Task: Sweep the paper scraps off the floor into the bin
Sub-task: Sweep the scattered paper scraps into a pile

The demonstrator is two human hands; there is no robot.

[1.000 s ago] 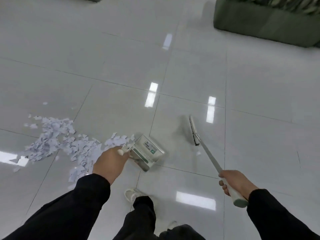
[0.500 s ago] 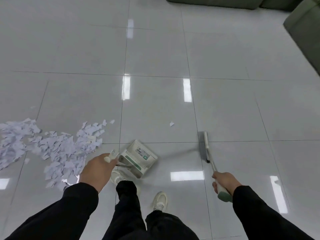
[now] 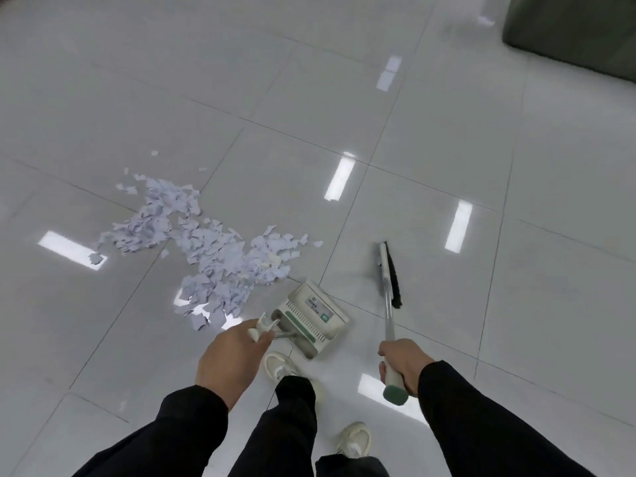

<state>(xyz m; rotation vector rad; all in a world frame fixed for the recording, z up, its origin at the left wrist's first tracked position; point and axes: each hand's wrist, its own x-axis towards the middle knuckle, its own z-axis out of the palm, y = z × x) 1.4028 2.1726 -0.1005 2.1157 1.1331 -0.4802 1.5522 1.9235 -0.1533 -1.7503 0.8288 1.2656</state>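
A heap of pale paper scraps (image 3: 210,249) lies on the glossy tiled floor at centre left. My left hand (image 3: 229,361) grips the white handle of a cream dustpan (image 3: 311,320) with a green stripe, which hangs just right of the heap's near edge. My right hand (image 3: 402,364) grips the green-capped handle of a broom (image 3: 389,273), whose black bristles sit on the floor to the right of the dustpan, apart from the scraps. No bin is in view.
A dark green sofa base (image 3: 571,32) stands at the far right. My white shoes (image 3: 280,366) and dark trouser legs are below the dustpan. A few stray scraps (image 3: 155,153) lie beyond the heap. Ceiling lights reflect on the tiles.
The view has swung, bringing the scrap heap closer to centre. The broom head has shifted nearer the dustpan, and I have stepped forward. Both hands keep their holds.
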